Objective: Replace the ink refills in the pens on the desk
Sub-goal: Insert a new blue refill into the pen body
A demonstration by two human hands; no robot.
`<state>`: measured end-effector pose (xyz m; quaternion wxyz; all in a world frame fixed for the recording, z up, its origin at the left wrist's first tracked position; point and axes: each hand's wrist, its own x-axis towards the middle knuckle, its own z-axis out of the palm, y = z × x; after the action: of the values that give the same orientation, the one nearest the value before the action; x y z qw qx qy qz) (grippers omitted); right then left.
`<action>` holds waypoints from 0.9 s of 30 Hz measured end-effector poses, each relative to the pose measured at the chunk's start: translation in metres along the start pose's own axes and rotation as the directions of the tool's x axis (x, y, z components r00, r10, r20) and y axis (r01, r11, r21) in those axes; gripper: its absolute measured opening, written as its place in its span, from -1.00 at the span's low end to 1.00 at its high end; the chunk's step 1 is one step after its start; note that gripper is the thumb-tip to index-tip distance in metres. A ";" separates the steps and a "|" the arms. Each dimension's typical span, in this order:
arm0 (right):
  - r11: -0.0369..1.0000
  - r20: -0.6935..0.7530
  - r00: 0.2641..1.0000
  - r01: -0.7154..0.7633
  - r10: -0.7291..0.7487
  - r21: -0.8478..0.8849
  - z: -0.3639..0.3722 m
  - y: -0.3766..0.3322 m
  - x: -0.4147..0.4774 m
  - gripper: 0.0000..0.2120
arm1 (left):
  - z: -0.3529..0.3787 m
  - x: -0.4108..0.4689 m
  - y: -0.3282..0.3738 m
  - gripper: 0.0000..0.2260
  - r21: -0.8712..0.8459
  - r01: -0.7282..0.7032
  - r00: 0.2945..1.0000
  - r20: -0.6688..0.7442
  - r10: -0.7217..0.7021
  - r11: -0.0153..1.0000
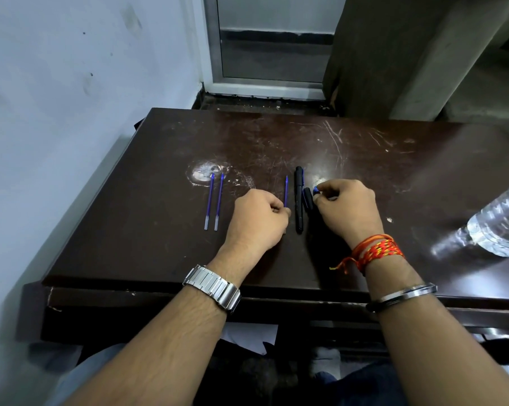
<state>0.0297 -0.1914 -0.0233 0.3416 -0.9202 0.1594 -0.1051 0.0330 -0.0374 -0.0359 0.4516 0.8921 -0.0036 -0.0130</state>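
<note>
Nearest the camera, two bare forearms reach forward over the counter (159, 230)'s front edge, the left one wearing a steel watch (212, 287), the right one red-and-orange threads (376, 252) and a metal bangle (402, 297).

The left hand (256, 221) is curled into a loose fist, its thumb and forefinger pinching the lower end of a blue refill (285, 190) whose tip points away from the person. The right hand (347, 212) is also curled, its fingertips pinching a small blue piece (316, 189) at the end of a short black pen part (307, 199); whether that part is a cap or a barrel section I cannot tell. A whole black pen (298, 200) lies on the counter between the hands, just beside that part. Two more blue refills (213, 202) lie side by side, well to the left of the left hand. A clear plastic bottle (499, 227) lies at the right edge.

The refills look thin, very light and slightly flexible, so they would likely bend if pushed hard; a pinch near the back end, with the tip left free, seems the sensible hold for feeding one into a barrel. The pen parts look stiff, smooth plastic, probably a little slippery, and best gripped around the barrel while twisting.

No brand, label or writing can be read on anything.
</note>
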 end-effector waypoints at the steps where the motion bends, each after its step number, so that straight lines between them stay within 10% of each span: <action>1: 1.000 -0.004 1.000 -0.008 0.008 0.009 0.000 0.000 0.000 -0.77 | 0.000 0.000 -0.001 -0.75 -0.004 0.002 1.000 -0.003 -0.002 1.000; 19: 0.998 -0.058 0.998 -0.029 0.032 0.055 0.001 0.002 0.002 -0.75 | -0.014 -0.007 0.006 -0.89 -0.009 0.073 0.997 0.011 -0.073 0.997; 27: 0.997 -0.109 0.993 -0.032 0.039 0.067 0.001 0.001 0.001 -0.84 | -0.065 0.002 -0.012 -0.81 0.161 0.196 0.948 -0.285 -0.145 0.967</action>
<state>0.0307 -0.1919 -0.0249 0.3640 -0.8984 0.1908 -0.1548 0.0368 0.0222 -0.0066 0.3591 0.9209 0.1345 0.0701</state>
